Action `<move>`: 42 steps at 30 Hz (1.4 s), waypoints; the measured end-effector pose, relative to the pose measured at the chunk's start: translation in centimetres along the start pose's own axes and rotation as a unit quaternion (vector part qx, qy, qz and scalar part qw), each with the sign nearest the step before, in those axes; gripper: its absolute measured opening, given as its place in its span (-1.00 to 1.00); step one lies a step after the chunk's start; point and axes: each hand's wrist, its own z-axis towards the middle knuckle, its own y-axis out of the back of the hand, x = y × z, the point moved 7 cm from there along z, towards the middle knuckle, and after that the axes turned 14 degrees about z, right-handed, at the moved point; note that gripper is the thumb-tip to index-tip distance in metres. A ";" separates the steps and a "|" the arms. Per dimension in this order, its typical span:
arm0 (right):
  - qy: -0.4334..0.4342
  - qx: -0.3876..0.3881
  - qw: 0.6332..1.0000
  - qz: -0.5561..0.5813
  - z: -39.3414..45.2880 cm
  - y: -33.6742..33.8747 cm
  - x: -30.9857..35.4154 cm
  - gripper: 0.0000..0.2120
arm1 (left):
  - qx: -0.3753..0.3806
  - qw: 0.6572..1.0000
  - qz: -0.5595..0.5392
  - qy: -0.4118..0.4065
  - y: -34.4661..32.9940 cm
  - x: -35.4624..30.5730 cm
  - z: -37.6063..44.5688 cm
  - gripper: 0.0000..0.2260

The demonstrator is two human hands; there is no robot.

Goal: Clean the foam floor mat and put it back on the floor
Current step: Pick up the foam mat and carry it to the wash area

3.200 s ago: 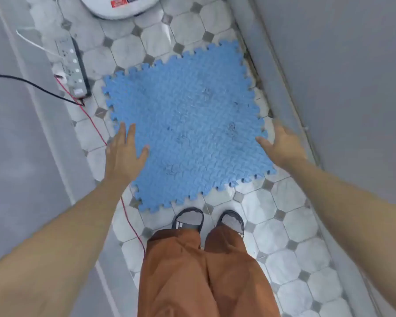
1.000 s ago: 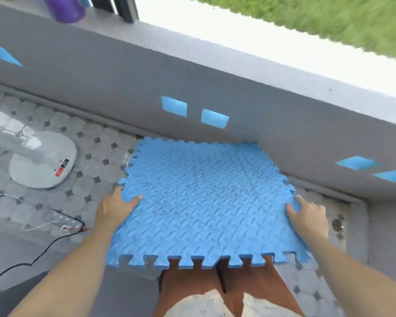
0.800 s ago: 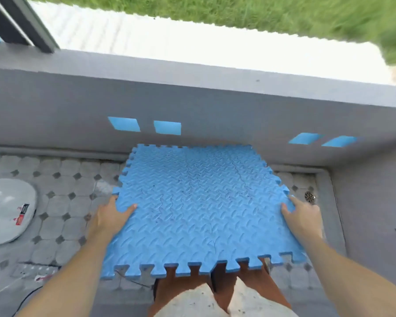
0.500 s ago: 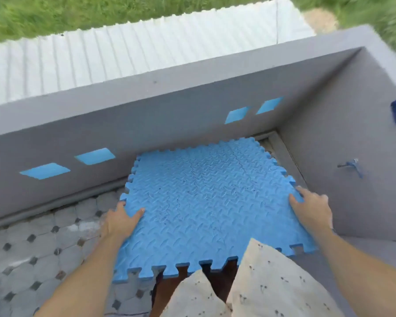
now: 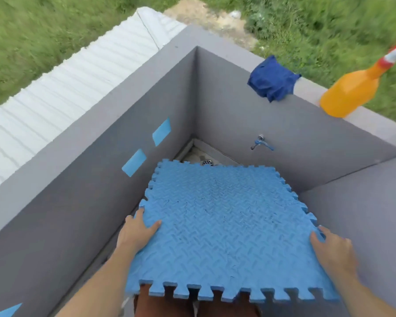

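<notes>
I hold a blue foam floor mat point(image 5: 224, 223) flat in the air in front of me, its jigsaw-toothed edges all around. My left hand point(image 5: 136, 234) grips its left edge, thumb on top. My right hand point(image 5: 332, 248) grips its right edge the same way. The mat hovers over a grey walled corner, and its far edge hides most of the small tiled floor patch there. Faint dark marks show on its textured top.
A floor drain point(image 5: 207, 162) peeks out beyond the mat's far edge. A tap point(image 5: 260, 143) sticks out of the right wall. On the wall top lie a dark blue cloth point(image 5: 271, 78) and an orange spray bottle point(image 5: 352, 90). Grass lies beyond the walls.
The mat has come up off the tiled floor in both hands. I have turned right with it, from the fan and power strip to the walled corner with the tap.
</notes>
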 end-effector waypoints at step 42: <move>-0.337 0.110 0.904 0.240 23.8 -66.6 -22.3 -0.17 | 0.034 0.990 0.131 -0.051 -37.2 -11.0 58.8 -0.19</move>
